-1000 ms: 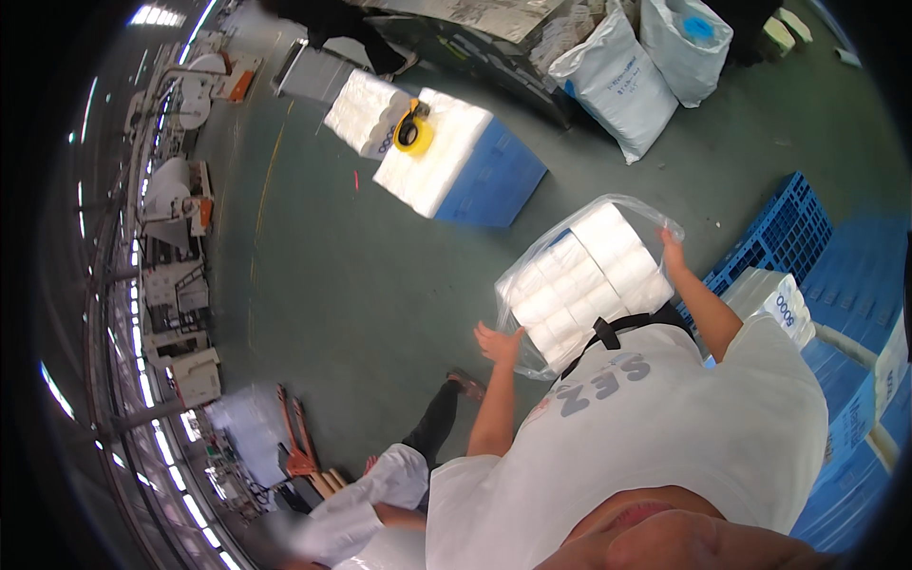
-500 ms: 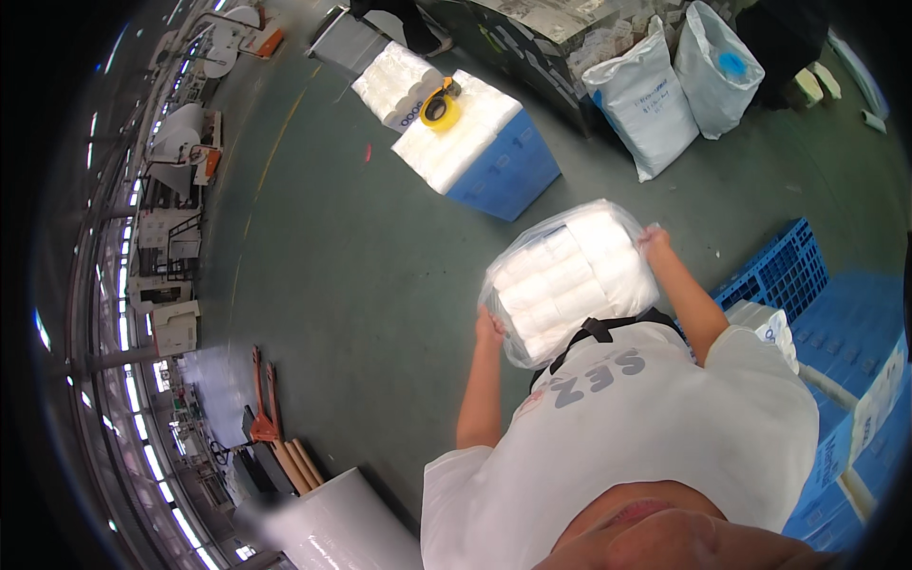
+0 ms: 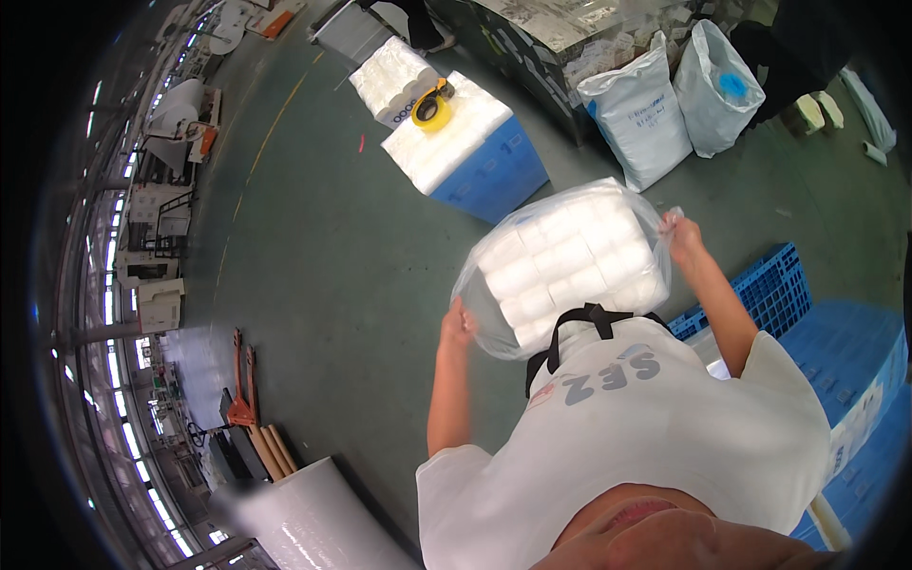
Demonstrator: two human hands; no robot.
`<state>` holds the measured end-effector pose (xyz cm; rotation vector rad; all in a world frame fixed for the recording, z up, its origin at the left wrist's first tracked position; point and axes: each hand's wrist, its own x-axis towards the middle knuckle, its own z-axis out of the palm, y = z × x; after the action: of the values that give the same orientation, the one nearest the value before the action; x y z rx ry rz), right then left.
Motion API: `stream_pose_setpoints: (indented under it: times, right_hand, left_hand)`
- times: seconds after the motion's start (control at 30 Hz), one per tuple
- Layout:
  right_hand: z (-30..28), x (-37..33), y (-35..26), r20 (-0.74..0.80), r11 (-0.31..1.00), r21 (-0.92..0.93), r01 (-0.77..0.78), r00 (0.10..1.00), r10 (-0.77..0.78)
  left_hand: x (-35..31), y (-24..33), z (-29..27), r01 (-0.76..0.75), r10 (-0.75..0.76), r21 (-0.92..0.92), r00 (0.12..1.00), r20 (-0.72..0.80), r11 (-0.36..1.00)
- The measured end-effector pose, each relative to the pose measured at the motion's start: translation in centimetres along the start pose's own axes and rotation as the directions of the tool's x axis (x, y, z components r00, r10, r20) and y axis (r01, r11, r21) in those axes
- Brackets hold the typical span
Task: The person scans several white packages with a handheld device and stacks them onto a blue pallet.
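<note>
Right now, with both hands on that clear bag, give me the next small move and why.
Probably draw both hands slightly inward to gather the film: the left hand and right hand grip the clear bag at opposite sides, out from the white rolls, and loose film spans the gap on the left.

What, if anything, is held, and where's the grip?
A clear plastic bag around white packs: left hand grips its left edge, right hand its right edge.
</note>
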<state>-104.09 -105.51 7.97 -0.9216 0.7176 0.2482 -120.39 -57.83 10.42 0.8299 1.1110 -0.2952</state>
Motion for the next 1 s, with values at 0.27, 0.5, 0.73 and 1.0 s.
stream_pose_setpoints:
  times: [0.27, 0.5, 0.73, 1.0]
  right_hand:
    - [0.0, 17.0, -2.9, 0.111, 0.994, -0.053, 0.1, 0.989, -0.093]
    - [-8.7, 16.9, -9.2, 0.19, 0.352, -0.86, 0.37, 0.872, -0.452]
    - [-6.6, 8.9, -18.9, 0.158, 0.108, -0.955, 0.277, 0.781, -0.604]
    - [-5.0, 5.7, -10.5, 0.886, -0.593, -0.368, 0.716, 0.464, 0.011]
  left_hand:
    - [18.1, 1.2, 1.5, -0.199, 0.565, 0.675, 0.733, -0.379, 0.711]
    - [11.6, 3.9, 9.4, -0.078, 0.75, 0.994, 0.652, 0.107, -0.074]
    - [7.8, 6.5, 8.0, -0.19, 0.72, 0.982, 0.679, 0.14, -0.011]
    - [0.4, -5.0, 19.9, -0.694, 0.503, 0.553, 0.309, 0.807, -0.46]
